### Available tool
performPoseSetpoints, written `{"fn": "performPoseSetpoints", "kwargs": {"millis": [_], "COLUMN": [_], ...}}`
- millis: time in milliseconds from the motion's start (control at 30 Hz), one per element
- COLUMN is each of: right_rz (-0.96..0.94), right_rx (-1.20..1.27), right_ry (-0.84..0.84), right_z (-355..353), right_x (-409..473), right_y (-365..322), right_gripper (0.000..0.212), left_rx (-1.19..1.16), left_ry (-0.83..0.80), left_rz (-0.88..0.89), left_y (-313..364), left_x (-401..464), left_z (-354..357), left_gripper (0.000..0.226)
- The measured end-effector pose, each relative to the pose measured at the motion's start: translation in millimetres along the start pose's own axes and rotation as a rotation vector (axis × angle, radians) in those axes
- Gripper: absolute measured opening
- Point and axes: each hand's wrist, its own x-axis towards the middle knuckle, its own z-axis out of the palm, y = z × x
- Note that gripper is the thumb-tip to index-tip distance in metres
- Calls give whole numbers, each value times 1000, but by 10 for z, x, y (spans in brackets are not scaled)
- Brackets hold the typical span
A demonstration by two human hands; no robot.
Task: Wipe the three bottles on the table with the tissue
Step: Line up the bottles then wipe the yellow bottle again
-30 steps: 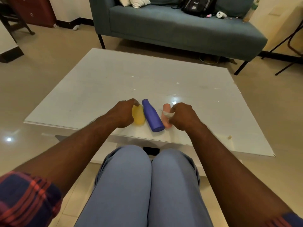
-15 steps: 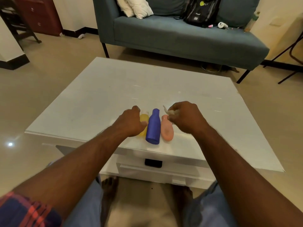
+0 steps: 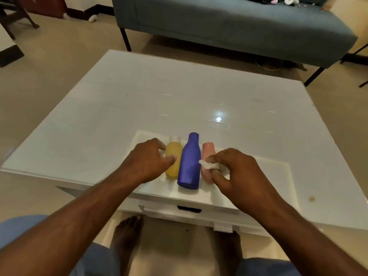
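Three bottles lie side by side at lower centre of the white surface (image 3: 119, 108), necks pointing away: yellow (image 3: 172, 162), blue (image 3: 190, 162), pink (image 3: 207, 154). Head view only. Left hand (image 3: 147, 162) loosely curled beside the yellow, thumb touching it, probably to steady the row; it grips nothing. Right hand (image 3: 237, 172) pinches a crumpled tissue (image 3: 212, 166) against the pink, placed to wipe. Sofa (image 3: 229, 26) along the top of the frame.

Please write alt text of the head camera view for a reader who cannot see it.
Three bottles lie side by side on a white table: yellow bottle, blue bottle, pink bottle. The right hand pinches a tissue over the pink one; the left hand touches the yellow one.
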Motion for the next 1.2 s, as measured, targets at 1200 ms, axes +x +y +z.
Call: {"fn": "performPoseSetpoints", "kwargs": {"millis": [1200], "right_rz": [-518], "right_rx": [134], "right_ry": [356], "right_z": [-21], "right_x": [-352], "right_y": [-122], "right_gripper": [61], "left_rx": [-222], "left_ry": [-74], "left_rz": [570], "left_y": [245], "left_x": [-781], "left_z": [75], "left_gripper": [46]}}
